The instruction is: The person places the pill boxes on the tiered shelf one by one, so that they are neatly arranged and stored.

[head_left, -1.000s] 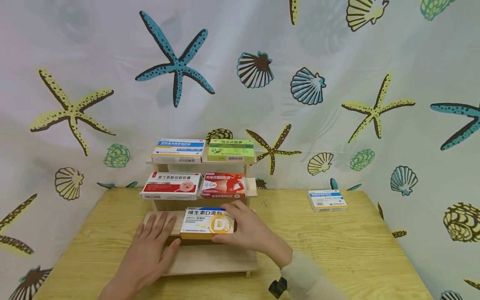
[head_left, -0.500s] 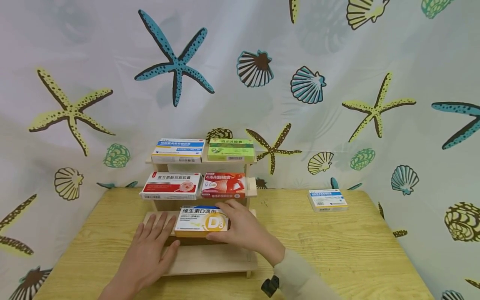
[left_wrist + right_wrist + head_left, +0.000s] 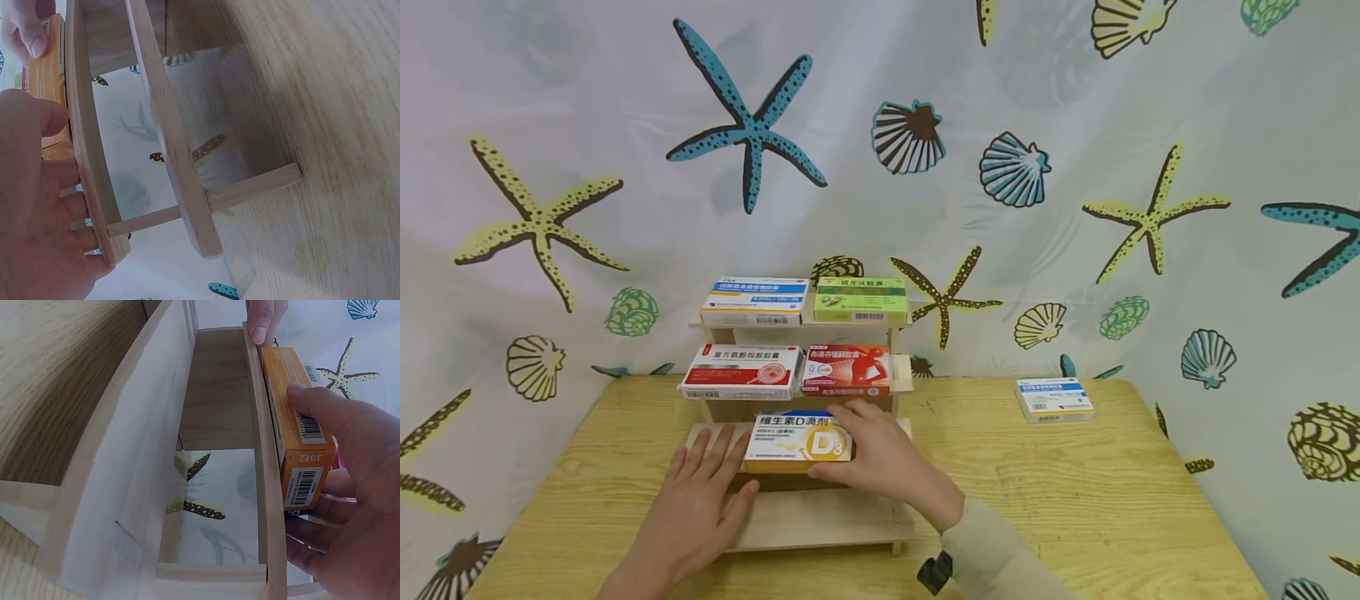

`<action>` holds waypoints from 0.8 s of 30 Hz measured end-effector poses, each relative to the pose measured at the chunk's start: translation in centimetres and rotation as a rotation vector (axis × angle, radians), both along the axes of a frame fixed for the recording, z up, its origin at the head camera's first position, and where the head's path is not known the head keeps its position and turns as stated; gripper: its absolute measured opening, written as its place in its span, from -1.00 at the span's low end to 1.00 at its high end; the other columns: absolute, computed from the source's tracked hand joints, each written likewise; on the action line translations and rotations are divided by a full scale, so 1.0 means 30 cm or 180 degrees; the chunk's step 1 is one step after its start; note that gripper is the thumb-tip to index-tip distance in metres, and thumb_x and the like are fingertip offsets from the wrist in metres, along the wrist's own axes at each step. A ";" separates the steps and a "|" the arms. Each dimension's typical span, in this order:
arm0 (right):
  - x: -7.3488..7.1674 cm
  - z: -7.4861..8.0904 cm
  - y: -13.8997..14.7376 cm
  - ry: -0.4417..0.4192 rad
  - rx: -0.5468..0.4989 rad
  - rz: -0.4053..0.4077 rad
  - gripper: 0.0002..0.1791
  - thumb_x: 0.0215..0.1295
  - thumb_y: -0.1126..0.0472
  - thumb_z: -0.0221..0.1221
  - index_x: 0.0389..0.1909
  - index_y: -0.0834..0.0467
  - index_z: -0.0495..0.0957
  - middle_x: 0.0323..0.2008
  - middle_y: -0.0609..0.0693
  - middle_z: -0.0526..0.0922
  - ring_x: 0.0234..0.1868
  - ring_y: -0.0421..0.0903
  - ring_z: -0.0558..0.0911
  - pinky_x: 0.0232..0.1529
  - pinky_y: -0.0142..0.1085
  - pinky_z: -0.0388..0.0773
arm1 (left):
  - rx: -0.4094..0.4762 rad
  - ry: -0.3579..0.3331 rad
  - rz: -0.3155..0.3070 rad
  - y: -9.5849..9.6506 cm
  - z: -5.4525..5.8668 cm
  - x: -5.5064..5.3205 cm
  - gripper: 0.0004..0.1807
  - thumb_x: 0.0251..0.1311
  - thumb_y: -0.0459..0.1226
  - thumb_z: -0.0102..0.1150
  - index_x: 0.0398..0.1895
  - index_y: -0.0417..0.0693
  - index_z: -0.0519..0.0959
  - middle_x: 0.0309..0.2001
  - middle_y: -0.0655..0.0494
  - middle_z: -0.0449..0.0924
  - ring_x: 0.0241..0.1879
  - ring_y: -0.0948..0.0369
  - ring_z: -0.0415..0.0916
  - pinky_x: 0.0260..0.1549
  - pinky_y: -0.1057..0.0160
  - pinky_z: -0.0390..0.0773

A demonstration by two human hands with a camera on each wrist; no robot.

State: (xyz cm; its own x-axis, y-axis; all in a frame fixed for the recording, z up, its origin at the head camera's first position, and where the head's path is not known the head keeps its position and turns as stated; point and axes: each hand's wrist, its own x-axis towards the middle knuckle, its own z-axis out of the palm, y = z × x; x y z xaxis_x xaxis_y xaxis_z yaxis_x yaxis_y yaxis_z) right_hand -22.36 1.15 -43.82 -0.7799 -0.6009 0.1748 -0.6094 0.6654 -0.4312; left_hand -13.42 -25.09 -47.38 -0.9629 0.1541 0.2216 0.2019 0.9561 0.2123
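A white and orange box of vitamin D drops lies on the third tier down of a small wooden shelf. My right hand grips its right end, thumb on the front side and fingers behind, as the right wrist view shows on the orange box side. Flat on the left part of the same tier rests my left hand, fingers straight. In the left wrist view the left thumb touches or nearly touches the box's near end.
Higher tiers carry a blue-white box, a green box, a white-red box and a red box. Another blue-white box lies on the wooden table at right. A patterned curtain hangs behind.
My right hand has slid the vitamin D box leftward along the tier, up to my left hand. The left hand has stayed in place.
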 end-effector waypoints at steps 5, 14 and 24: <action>0.001 0.003 -0.005 0.0009 0.0021 -0.0018 -0.06 0.21 -0.34 0.43 0.51 0.08 0.45 0.42 0.04 0.54 0.40 0.01 0.53 0.47 0.02 0.48 | 0.0007 -0.0004 0.0002 0.000 0.004 0.001 -0.25 0.57 0.06 0.00 0.64 -0.16 0.24 0.62 -0.31 0.18 0.60 -0.38 0.04 0.53 -0.45 0.07; 0.003 0.009 -0.007 0.0026 0.0014 -0.0015 -0.06 0.22 -0.34 0.43 0.50 0.08 0.45 0.41 0.05 0.54 0.39 0.02 0.54 0.47 0.03 0.48 | 0.0004 0.0010 -0.0014 0.000 0.004 0.002 -0.26 0.57 0.06 0.00 0.63 -0.17 0.25 0.61 -0.32 0.18 0.60 -0.39 0.05 0.52 -0.46 0.07; 0.005 0.003 -0.006 -0.0017 -0.0014 -0.0013 -0.04 0.22 -0.34 0.42 0.53 0.05 0.41 0.43 0.05 0.51 0.41 0.01 0.52 0.48 0.04 0.47 | -0.0014 0.0010 -0.0009 -0.002 0.003 0.000 -0.25 0.58 0.07 -0.03 0.64 -0.17 0.23 0.61 -0.32 0.18 0.60 -0.39 0.05 0.53 -0.45 0.07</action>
State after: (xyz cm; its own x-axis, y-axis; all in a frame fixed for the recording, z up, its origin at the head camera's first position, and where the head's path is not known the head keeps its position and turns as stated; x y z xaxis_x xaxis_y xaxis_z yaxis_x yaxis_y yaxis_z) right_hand -22.20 0.98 -43.72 -0.7832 -0.5971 0.1734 -0.6044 0.6659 -0.4373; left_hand -13.42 -25.16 -47.28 -0.9618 0.1579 0.2238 0.2053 0.9565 0.2074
